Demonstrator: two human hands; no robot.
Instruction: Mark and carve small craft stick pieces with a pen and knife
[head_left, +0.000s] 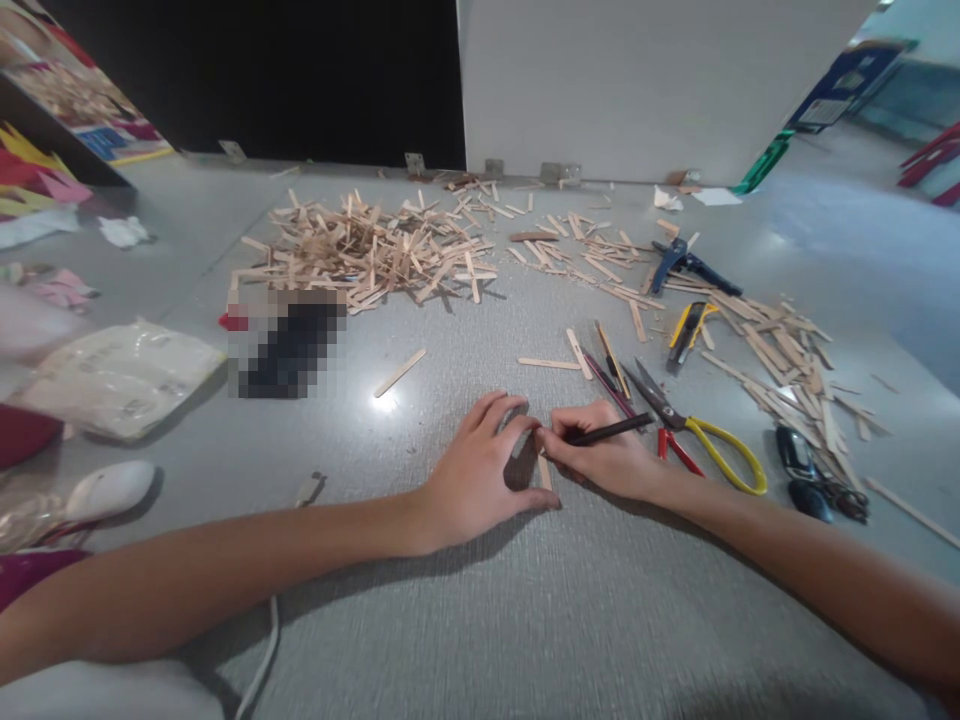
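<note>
A short wooden craft stick (pixel 545 472) lies upright on the grey tabletop between my two hands. My left hand (pixel 472 470) steadies it, thumb at the near end and index finger at the far end. My right hand (pixel 600 455) is closed round a black pen (pixel 611 430), its tip hidden by the fingers at the upper part of the stick. Just beyond my hands lie two more craft sticks (pixel 549 363). A single craft stick (pixel 400 372) rests farther left.
A large heap of craft sticks (pixel 367 245) spreads before a black and white panel (pixel 645 80). At right are yellow-handled scissors (pixel 724 450), a yellow cutter (pixel 686 330), blue clippers (pixel 686 262) and a black cabled device (pixel 796 455). At left are a plastic bag (pixel 124 375) and white mouse (pixel 112 490).
</note>
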